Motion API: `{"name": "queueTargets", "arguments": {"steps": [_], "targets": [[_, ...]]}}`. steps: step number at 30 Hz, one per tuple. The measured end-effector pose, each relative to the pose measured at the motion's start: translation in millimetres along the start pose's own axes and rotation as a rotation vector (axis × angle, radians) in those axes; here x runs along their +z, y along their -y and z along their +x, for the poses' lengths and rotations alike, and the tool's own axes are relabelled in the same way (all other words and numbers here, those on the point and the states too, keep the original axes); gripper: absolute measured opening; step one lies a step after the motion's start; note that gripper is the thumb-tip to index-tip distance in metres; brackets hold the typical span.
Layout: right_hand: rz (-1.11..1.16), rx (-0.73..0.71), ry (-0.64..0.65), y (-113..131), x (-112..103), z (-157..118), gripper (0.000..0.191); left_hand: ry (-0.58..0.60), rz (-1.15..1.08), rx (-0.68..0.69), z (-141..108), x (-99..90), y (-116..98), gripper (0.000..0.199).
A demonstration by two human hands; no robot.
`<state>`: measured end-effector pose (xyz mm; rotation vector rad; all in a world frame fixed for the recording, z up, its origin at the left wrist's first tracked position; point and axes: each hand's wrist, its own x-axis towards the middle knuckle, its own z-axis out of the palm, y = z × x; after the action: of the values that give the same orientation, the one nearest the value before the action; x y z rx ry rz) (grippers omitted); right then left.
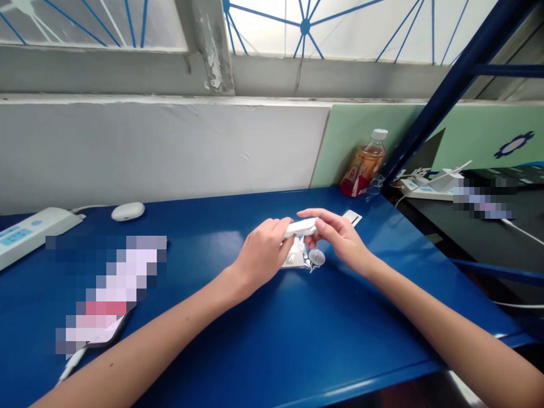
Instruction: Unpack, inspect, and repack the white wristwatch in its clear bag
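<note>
While both hands work close together over the blue table [340, 345], one slim white object [302, 227] is held between them, left of the bottle and nearer the viewer.

Left hand [264, 245]: thumb and fingers grasping the object's left end.
Right hand [341, 237]: thumb and fingers grasping its right end, index finger raised.
Bottle [364, 170]: landmark; white cap, amber contents, orange-and-red label.
Clear packet [293, 259]: left of the bottle, nearer the viewer, partly hidden; contents unclear.
Round pale piece [317, 258]: same side of the bottle, beside the packet.
White card [352, 217]: just on the viewer's side of the bottle.
White case [128, 212], rounded: well left of the bottle.
Phone [113, 289], screen blurred: left of the bottle, nearer the viewer.
Power strip [38, 231], white: farthest left of the bottle.
</note>
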<state>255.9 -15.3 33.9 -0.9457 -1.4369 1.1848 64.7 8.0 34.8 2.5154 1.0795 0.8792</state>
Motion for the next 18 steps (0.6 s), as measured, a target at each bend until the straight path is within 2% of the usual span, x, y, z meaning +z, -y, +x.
{"name": "queueTargets", "arguments": {"steps": [3, 6, 12, 15, 18], "targets": [[-0.049, 0.004, -0.036, -2.9, -1.1, -3.6, 0.033, 0.026, 0.260, 0.177, -3.6, 6.9, 1.9, 0.020], [-0.094, 0.023, -0.071, -6.7, -3.9, -5.4, 0.030, 0.042, 0.313, 0.260, -5.0, 11.5, 3.9, 0.019], [-0.146, -0.002, -0.101, -9.5, -9.9, -2.5, 0.026, 0.113, 0.227, 0.266, 0.1, 8.8, 6.0, 0.024], [-0.199, -0.033, -0.120, -7.0, -15.3, -0.6, 0.025, 0.210, 0.240, 0.251, 1.9, 2.4, 8.5, 0.042], [-0.297, -0.054, -0.161, -5.3, -23.0, 1.2, 0.025, 0.342, 0.296, 0.176, -4.0, -4.2, 15.3, 0.065]]}}
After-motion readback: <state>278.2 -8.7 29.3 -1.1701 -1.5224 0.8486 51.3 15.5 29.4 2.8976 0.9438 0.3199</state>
